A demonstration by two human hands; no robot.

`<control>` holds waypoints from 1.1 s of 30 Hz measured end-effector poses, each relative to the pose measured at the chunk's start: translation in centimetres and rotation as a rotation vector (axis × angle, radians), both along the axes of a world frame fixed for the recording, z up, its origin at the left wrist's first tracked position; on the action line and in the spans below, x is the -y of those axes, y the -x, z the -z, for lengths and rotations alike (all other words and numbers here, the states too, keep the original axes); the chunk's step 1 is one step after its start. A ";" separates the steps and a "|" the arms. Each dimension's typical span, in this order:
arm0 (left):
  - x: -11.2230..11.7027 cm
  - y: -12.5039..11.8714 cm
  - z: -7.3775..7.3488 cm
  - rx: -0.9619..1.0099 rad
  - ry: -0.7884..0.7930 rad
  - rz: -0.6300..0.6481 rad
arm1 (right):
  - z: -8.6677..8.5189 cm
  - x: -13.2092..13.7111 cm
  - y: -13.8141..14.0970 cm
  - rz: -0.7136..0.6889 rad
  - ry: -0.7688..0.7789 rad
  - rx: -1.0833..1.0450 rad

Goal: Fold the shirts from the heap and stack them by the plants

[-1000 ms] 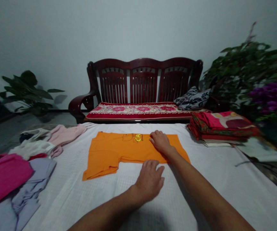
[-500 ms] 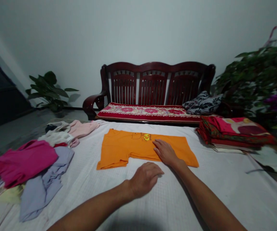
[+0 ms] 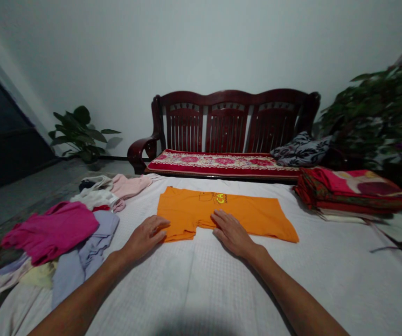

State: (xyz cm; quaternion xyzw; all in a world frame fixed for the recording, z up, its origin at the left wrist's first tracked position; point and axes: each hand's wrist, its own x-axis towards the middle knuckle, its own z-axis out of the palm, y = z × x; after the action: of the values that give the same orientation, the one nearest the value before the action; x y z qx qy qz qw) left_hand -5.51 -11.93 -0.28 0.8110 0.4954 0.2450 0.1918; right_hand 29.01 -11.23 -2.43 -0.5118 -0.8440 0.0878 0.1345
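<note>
An orange T-shirt [image 3: 253, 212], folded lengthwise, lies flat on the white cloth with a yellow print and a line drawing facing up. Its sleeve points toward me at the left end. My left hand [image 3: 147, 237] is at the outer edge of that sleeve, fingers stretched out and touching the fabric. My right hand [image 3: 232, 233] rests flat on the shirt's near edge, just right of the sleeve, its fingers extended over the body. Neither hand grips the cloth.
Loose clothes lie at the left, among them a magenta garment [image 3: 56, 231] and lavender trousers [image 3: 70, 270]. A folded red stack [image 3: 351, 193] sits at the right on the white sheet [image 3: 330, 270]. Behind stands a dark wooden bench [image 3: 227, 121], with plants on either side.
My left hand has moved left and forward from in front of the shirt to its sleeve, and its fingers have spread. My right hand has slid left toward the shirt's near edge.
</note>
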 end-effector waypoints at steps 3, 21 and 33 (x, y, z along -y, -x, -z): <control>-0.3 1.2 0.3 -0.099 0.011 0.091 | 0.3 0.5 0.8 -0.041 0.032 0.027; -2.9 3.2 0.6 0.032 -0.009 0.001 | 0.3 1.7 2.4 -0.091 0.043 0.008; -5.0 2.7 2.0 -0.337 -0.148 -0.136 | 0.7 1.7 2.4 -0.002 -0.250 -0.124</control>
State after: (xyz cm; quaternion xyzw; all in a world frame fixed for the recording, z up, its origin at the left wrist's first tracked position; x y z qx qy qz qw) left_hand -8.19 -6.90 -2.30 0.8170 0.5550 0.1539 0.0290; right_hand 26.59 -12.89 -3.14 -0.4840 -0.8389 0.0135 0.2487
